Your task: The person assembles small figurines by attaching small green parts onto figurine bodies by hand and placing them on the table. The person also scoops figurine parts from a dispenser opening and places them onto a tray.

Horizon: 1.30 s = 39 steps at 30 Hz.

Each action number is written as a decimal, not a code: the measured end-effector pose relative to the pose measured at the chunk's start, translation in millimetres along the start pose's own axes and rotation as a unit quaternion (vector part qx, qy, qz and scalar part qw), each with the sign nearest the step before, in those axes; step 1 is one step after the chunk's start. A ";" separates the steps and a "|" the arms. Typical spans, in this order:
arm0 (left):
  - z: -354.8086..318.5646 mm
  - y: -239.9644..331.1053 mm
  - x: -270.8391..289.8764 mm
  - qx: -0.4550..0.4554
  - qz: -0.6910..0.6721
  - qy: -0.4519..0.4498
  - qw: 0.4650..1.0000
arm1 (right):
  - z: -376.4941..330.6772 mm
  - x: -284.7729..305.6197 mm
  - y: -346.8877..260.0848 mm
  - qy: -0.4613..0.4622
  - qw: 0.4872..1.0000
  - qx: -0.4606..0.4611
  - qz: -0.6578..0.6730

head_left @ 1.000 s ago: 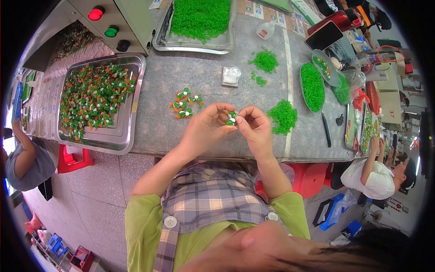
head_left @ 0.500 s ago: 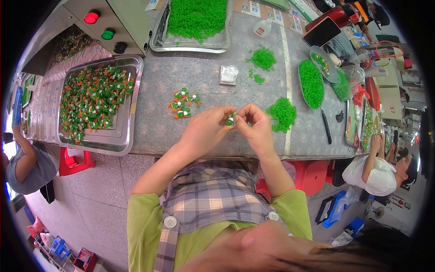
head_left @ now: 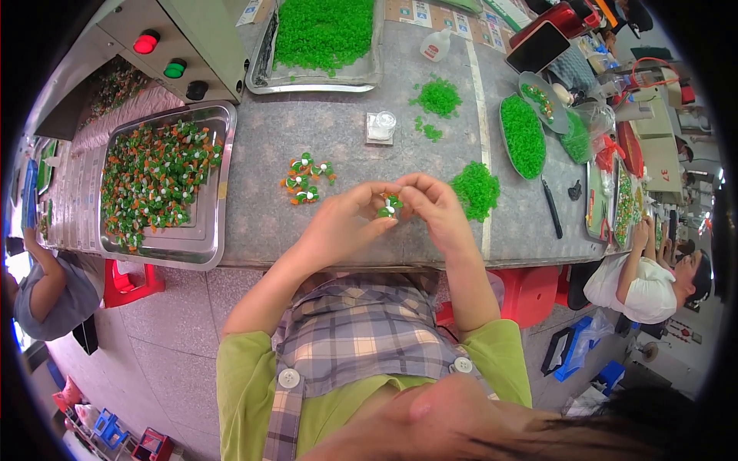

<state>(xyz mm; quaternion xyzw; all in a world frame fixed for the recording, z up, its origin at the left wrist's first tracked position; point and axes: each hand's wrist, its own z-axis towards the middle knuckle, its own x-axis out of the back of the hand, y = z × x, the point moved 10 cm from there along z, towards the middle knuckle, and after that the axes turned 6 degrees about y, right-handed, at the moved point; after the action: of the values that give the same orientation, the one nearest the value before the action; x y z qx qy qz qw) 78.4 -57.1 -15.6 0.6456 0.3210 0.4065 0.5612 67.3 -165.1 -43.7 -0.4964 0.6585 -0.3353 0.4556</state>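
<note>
Between my fingertips is a small green-and-white piece [head_left: 390,207] with a bit of orange at its top, held low over the table's near edge. My left hand [head_left: 342,224] is closed, its thumb and forefinger pinching the piece from the left. From the other side, the thumb and forefinger of my right hand [head_left: 440,211] press together at the piece's upper right edge. A cluster of similar green, white and orange pieces [head_left: 306,181] lies just left of my hands. Beside my right hand sits a pile of small bright green bits [head_left: 475,192].
A metal tray [head_left: 207,223] of finished-looking pieces stands left, beside a machine with buttons [head_left: 175,69]. At the back is another tray [head_left: 315,88] of green bits. A small clear container [head_left: 381,127], a white bottle [head_left: 436,46], an oval dish [head_left: 525,173] and a black pen-like tool [head_left: 552,209] lie around.
The piece has turned between my fingers and shows more of its green and white. My right hand has opened slightly away from my left. The whole view has shifted a little.
</note>
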 end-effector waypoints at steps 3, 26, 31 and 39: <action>0.3 -3.7 1.3 0.003 0.008 0.004 1.000 | 3.2 -5.2 13.0 -0.052 0.998 -0.033 0.030; 8.2 -49.0 8.5 0.136 -0.288 0.011 0.948 | 70.3 22.7 -79.2 0.138 0.668 0.320 -0.658; 11.3 -38.9 -3.5 0.146 -0.260 0.016 0.954 | 31.6 -16.2 -67.3 -0.047 0.912 0.251 -0.320; 5.9 -40.1 -16.7 0.182 -0.416 -0.010 0.891 | 14.0 -26.7 -14.0 -0.082 0.993 0.080 0.033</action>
<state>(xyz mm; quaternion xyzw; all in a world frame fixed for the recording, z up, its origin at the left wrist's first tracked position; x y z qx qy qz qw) 77.6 -67.8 -58.1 0.5479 0.6231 0.0643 0.5545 87.7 -143.3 -29.1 -0.4622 0.6064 -0.3297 0.5568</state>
